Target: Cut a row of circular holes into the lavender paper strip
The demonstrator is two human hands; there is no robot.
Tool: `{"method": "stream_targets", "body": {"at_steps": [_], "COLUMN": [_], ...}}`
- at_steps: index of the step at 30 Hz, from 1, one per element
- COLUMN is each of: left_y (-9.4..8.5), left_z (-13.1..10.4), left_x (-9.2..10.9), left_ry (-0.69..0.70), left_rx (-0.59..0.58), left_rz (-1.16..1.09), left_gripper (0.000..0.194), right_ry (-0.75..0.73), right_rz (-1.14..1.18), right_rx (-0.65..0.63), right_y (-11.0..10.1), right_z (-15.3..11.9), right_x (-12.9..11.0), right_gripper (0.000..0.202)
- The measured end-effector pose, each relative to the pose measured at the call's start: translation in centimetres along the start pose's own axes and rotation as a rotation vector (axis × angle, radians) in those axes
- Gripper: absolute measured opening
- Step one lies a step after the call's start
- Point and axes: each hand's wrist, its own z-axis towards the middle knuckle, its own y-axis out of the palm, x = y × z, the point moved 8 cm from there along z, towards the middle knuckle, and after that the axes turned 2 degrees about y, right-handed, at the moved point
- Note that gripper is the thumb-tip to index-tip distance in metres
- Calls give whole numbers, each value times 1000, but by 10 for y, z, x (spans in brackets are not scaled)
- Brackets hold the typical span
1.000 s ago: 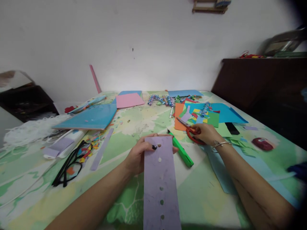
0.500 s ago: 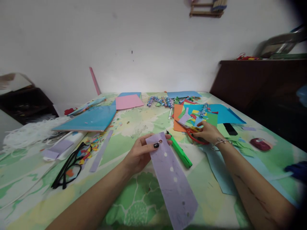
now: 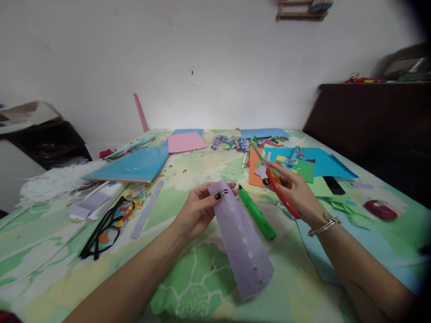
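Observation:
A purple paper strip (image 3: 243,242) with a row of small holes is pinched at its top end by my left hand (image 3: 202,207); its lower end reaches toward the near side of the table. My right hand (image 3: 291,188) is closed on red-handled scissors (image 3: 281,195), whose blades point up and to the left over the orange paper. Between my hands a green pen (image 3: 257,214) lies on the tablecloth, just right of the strip.
Black glasses (image 3: 104,231) and a thin purple strip (image 3: 147,211) lie at left, near a blue folder (image 3: 134,165). Pink paper (image 3: 186,142) is at the back. Coloured sheets, a black phone (image 3: 334,185) and a red mouse (image 3: 380,210) are at right.
My right hand has lifted the scissors off the paper pile, and they now stand angled above it. The camera view has shifted slightly to the left.

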Motion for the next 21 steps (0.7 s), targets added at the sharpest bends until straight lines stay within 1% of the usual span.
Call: {"method": "stream_targets", "body": {"at_steps": [4, 7, 11, 15, 21], "left_y": [-8, -15, -24, -31, -39], "left_z": [3, 4, 3, 4, 6], "left_x": [3, 6, 9, 11, 11], "left_ry": [38, 65, 86, 100, 106], "left_rx": [64, 110, 163, 205, 262], "left_rz": [-14, -4, 20, 24, 27], "left_gripper": [22, 19, 22, 25, 27], "right_ry": [-230, -368, -527, -626, -702], "right_rz": [-186, -257, -353, -377, -435], "right_rx": [-9, -89, -78, -24, 5], "right_y": [14, 28, 35, 34, 37], "right_z": [-14, -29, -44, -48, -51], "right_x": [-20, -35, -50, -54, -54], "right_gripper": [57, 54, 49, 48, 44]}}
